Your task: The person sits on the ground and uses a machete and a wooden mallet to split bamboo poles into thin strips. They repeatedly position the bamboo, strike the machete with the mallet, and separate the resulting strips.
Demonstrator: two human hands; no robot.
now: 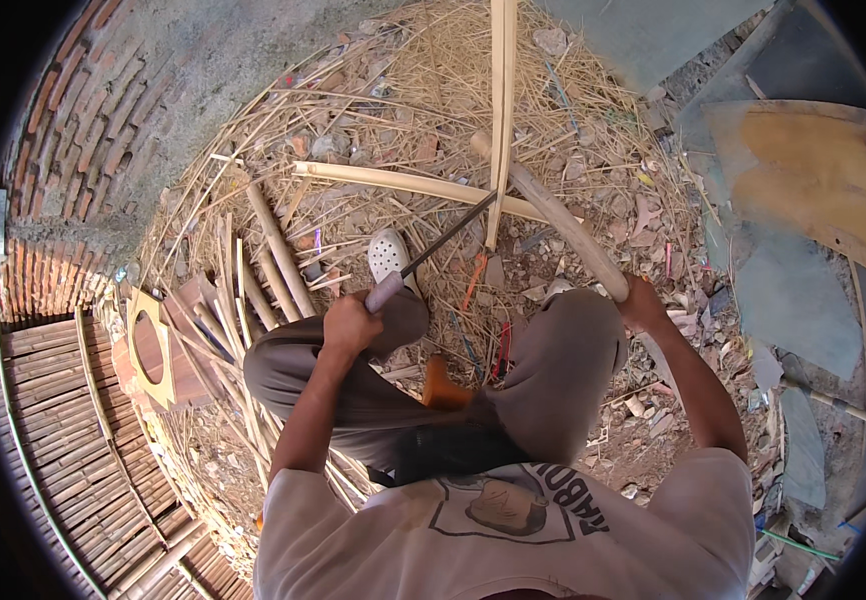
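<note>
My left hand (351, 325) is closed around the pale handle of a long knife (450, 234). Its narrow dark blade slants up and to the right, and the tip end meets a standing split bamboo piece (503, 100) near its lower end. How deep the blade sits in it I cannot tell. In my right hand (643, 303) is the near end of a thick round wooden stick (575, 235). The stick's far end reaches behind or against the upright bamboo. Across the ground behind the blade lies another split bamboo strip (393, 180).
Bamboo poles (278, 250) and thin strips pile up on the left, beside a yellow frame with an oval hole (153, 348). Straw and rubble (443, 80) cover the ground. Grey sheets (798, 300) lie right; a brick wall (83, 120) and slatted bamboo panel (73, 450) stand left.
</note>
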